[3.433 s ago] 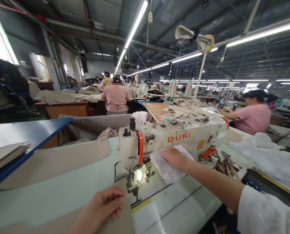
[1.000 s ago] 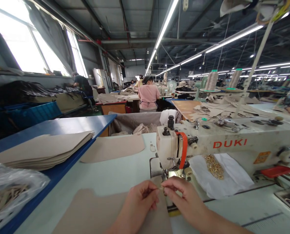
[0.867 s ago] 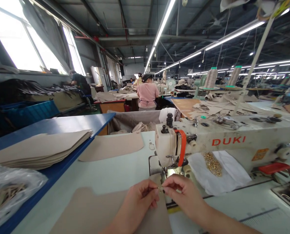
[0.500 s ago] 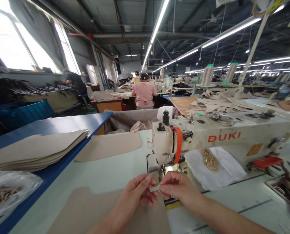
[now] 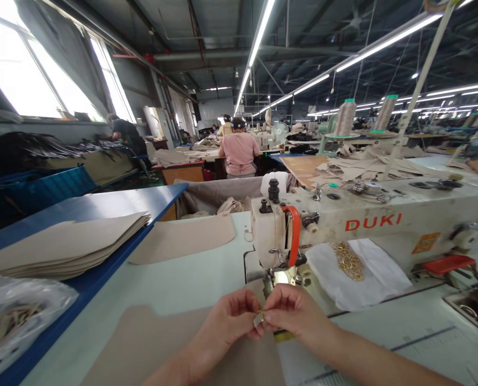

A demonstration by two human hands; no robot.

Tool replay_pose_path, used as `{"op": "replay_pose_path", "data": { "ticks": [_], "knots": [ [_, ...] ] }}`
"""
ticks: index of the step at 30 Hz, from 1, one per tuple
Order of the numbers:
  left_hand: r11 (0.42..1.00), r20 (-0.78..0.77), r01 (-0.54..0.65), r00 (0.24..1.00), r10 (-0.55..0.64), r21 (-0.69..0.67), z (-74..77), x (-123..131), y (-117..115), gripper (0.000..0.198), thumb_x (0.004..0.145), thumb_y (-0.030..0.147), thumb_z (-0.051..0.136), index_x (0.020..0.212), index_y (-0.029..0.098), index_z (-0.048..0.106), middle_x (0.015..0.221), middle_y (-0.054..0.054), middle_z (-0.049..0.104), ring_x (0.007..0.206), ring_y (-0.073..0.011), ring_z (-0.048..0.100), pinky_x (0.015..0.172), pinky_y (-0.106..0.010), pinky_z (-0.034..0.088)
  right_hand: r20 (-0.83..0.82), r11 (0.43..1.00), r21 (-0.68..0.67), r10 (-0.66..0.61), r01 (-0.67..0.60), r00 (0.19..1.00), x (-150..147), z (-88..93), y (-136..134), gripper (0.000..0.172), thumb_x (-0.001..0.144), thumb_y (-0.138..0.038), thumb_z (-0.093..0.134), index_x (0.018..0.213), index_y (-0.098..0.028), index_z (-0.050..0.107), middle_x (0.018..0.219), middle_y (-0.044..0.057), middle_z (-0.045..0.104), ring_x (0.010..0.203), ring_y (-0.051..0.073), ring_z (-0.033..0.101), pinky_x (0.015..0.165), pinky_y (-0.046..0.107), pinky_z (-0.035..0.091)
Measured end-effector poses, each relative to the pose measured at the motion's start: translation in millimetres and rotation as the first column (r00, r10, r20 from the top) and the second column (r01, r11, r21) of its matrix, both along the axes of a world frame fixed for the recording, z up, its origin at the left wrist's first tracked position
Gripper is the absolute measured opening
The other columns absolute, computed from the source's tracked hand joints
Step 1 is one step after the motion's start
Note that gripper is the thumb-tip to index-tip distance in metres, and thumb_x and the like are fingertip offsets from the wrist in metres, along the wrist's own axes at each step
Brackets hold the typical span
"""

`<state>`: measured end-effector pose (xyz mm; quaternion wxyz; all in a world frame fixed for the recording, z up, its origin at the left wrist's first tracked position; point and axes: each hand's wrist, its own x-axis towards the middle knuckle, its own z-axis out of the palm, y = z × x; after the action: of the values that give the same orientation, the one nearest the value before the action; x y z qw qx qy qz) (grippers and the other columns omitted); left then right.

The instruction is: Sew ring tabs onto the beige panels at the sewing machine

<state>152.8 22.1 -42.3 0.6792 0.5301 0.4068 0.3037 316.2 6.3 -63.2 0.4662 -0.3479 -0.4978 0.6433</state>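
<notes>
your left hand [image 5: 231, 315] pinched a small strip [image 5: 257, 321] | your right hand [image 5: 297, 312] pinched its gold loop [image 5: 262, 317] | looked like threading tbh | next bit probably wanted a steady grip

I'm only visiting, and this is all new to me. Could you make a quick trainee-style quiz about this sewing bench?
1. Multiple choice: what lies on the wrinkled white sheet?
(a) blue paper tags
(b) small gold-coloured metal pieces
(c) wooden buttons

2. True or false: the bare left hand and bare right hand both pinch at one small pale strip with gold-coloured metal.

3. Fill in: the orange-red letters on the white sewing machine spell ____.

Key: 1. (b); 2. True; 3. DUKI.
</notes>
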Motion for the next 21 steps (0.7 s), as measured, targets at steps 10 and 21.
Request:
{"op": "replay_pose_path", "data": {
  "ticks": [10,21],
  "knots": [
    [0.922,-0.234,-0.050,0.961,0.149,0.383,-10.9,-8,-6,0.006,0.064,0.012,0.051,0.066,0.018,0.052,0.062,0.004,0.050,0.059,-0.0114,0.046,0.054,-0.022,0.034,0.391,0.932,0.362,-0.184,0.033,0.902,3,14.1,-15,0.017,0.066,-0.014,0.068,0.077,-0.020,0.057,0.075,-0.003,0.059,0.072,0.014,0.055,0.067,0.023,0.042],
    [0.941,-0.066,-0.175,0.977,0.202,0.289,-3.9,0,-6,0.011,0.057,0.017,0.061,0.058,0.019,0.050,0.060,0.002,0.058,0.056,-0.0127,0.054,0.055,-0.023,0.043,0.229,0.921,0.341,-0.274,0.187,0.934,-1,7.1,-10,0.011,0.068,-0.010,0.055,0.062,-0.019,0.054,0.068,-0.001,0.059,0.062,0.012,0.053,0.060,0.022,0.043]
  ]
}}
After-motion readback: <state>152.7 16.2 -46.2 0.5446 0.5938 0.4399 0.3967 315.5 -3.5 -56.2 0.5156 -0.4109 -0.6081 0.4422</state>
